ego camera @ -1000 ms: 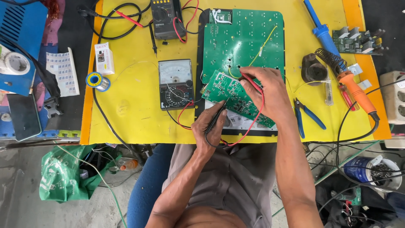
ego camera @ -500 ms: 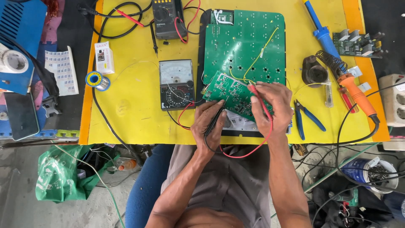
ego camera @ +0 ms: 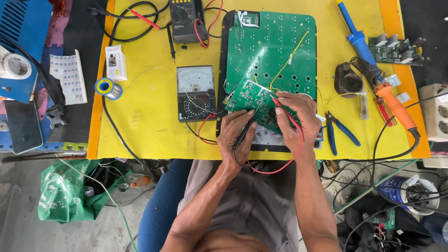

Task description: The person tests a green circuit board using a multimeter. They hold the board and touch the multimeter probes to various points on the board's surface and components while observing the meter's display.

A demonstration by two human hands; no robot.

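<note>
My left hand (ego camera: 237,133) grips a black test probe (ego camera: 244,135) and rests against the near edge of a small green circuit board (ego camera: 252,99). My right hand (ego camera: 297,117) holds a red test probe (ego camera: 284,110) with its tip on that small board. The small board lies tilted on a large green circuit board (ego camera: 275,51) on the yellow table (ego camera: 144,116). Red and black leads run from the probes to an analog multimeter (ego camera: 196,92) just left of my hands.
A digital multimeter (ego camera: 185,19) sits at the back. Solder spool (ego camera: 108,87) and a small box (ego camera: 115,63) lie left. Blue-handled pliers (ego camera: 339,130), an orange soldering iron (ego camera: 394,105), a blue tool (ego camera: 354,32) and a power strip (ego camera: 436,116) are right. A green bag (ego camera: 70,196) sits on the floor.
My right hand drew back toward me from the small board's far side and now holds the red probe over its near right part. The left hand stayed about where it was.
</note>
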